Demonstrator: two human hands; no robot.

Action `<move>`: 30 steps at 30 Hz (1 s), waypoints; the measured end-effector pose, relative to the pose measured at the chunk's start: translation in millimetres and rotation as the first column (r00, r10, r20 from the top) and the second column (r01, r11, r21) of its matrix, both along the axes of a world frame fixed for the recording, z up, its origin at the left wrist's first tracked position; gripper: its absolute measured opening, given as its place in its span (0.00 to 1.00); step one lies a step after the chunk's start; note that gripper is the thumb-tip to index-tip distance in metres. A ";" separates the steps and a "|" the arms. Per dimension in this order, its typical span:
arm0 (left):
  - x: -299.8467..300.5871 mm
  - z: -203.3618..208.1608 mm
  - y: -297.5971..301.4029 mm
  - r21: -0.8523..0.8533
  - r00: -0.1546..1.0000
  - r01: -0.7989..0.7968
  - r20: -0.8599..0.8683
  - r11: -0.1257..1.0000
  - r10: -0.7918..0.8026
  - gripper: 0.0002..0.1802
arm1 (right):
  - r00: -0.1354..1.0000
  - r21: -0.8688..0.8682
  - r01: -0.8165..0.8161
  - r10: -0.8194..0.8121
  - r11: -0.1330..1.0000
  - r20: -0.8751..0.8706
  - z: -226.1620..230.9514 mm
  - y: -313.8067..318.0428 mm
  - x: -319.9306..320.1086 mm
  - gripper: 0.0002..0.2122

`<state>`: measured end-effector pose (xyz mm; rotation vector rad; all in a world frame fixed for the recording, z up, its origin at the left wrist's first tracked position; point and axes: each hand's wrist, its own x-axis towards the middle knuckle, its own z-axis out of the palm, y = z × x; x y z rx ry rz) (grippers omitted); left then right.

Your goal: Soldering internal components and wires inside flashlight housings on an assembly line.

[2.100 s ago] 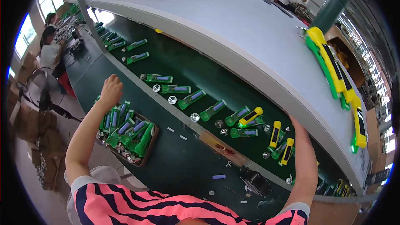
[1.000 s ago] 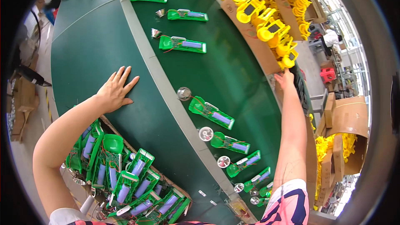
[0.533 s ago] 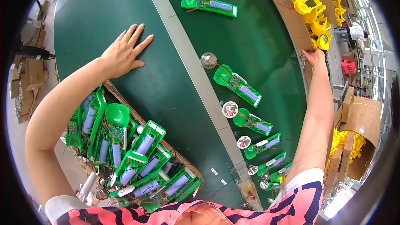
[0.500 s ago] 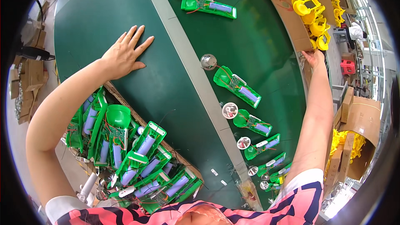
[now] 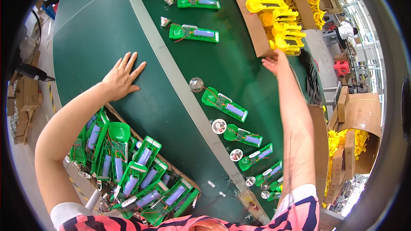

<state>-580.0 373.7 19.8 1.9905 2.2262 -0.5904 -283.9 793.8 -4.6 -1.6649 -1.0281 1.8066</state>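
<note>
Left grip (image 5: 119, 80) lies spread, green surface (image 5: 158, 115) beneath it; right grip (image 5: 277, 63) touches the carton (image 5: 255, 34) of yellow frames (image 5: 270, 5) beyond it, whether pinching I cannot tell.

Well out to the right of the right fingers (image 5: 270, 62) I see a red stool (image 5: 341, 67), with a person in white (image 5: 346, 31) above it and an open carton (image 5: 363, 110) lower down. Left of the left fingers (image 5: 131, 61) I make out brown boxes (image 5: 30, 96).
</note>
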 end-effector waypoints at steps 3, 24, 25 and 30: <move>1.1 -6.1 1.7 0.027 1.000 0.003 0.019 1.000 -0.003 0.40 | 0.954 -0.109 0.200 -0.219 0.974 -0.203 -5.6 -17.6 -10.3 0.30; -1.4 7.9 5.4 -0.037 1.000 -0.018 0.021 0.999 0.018 0.40 | 0.823 -0.154 0.260 -0.302 0.953 -0.481 3.6 -108.6 -72.3 0.25; -0.5 9.8 7.3 -0.055 1.000 -0.012 0.017 0.998 0.013 0.40 | 0.815 -0.152 0.295 -0.331 0.943 -0.476 2.6 -114.4 -73.5 0.25; -13.0 23.7 39.3 -0.077 0.986 -0.057 0.151 0.995 0.068 0.22 | 0.787 -0.193 0.373 -0.420 0.907 -0.451 2.4 -140.1 -69.7 0.24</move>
